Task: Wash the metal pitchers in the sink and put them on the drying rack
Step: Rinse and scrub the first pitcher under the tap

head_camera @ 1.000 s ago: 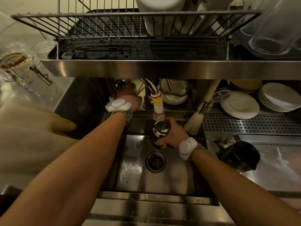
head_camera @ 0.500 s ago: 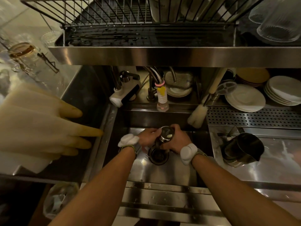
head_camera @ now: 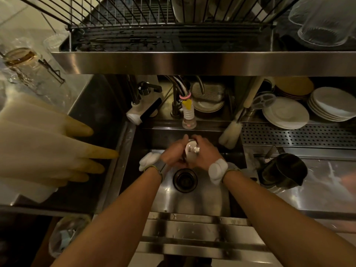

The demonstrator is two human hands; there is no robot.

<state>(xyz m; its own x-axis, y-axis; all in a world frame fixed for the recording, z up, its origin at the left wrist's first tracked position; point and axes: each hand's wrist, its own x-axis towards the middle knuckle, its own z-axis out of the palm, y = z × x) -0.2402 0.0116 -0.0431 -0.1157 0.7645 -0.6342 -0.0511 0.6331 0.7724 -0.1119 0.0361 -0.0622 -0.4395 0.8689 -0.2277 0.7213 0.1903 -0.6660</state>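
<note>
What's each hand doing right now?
Left hand: closed on the pitcher.
Right hand: closed on the same pitcher, over the sink.

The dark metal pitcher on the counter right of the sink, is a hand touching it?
No. The dark metal pitcher lies alone on the counter, while the left hand and right hand clasp a small metal pitcher over the sink.

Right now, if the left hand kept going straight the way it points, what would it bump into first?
The left hand already presses on the small pitcher, so that comes first. Past it, probably the right hand on the pitcher's other side; depth is unclear.
</note>
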